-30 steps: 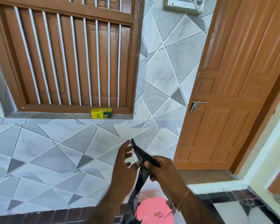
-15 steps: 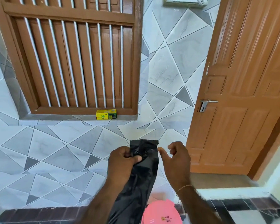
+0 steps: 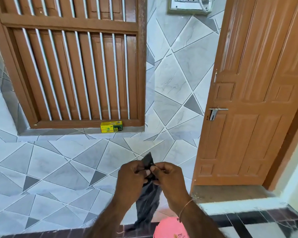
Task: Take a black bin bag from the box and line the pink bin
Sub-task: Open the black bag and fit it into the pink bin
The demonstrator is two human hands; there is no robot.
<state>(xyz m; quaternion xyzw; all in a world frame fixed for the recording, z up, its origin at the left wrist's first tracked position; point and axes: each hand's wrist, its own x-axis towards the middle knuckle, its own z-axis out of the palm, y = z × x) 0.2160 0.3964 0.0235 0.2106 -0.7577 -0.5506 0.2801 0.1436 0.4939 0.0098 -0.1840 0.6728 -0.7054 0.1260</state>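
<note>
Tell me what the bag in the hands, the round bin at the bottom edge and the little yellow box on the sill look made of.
Bag: thin black plastic film, slightly glossy; it crumples and hangs limp.
Bin: probably moulded plastic, smooth pink with an even matte sheen; only part shows.
Box: likely printed cardboard, with sharp folded edges and flat yellow faces.

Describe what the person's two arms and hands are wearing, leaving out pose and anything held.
Both forearms are bare, with no sleeves in view, and neither the left hand nor the right hand wears a glove. The right wrist carries a thin, gold-coloured bangle. The left wrist shows no band or watch. No rings can be made out on either hand.
</note>
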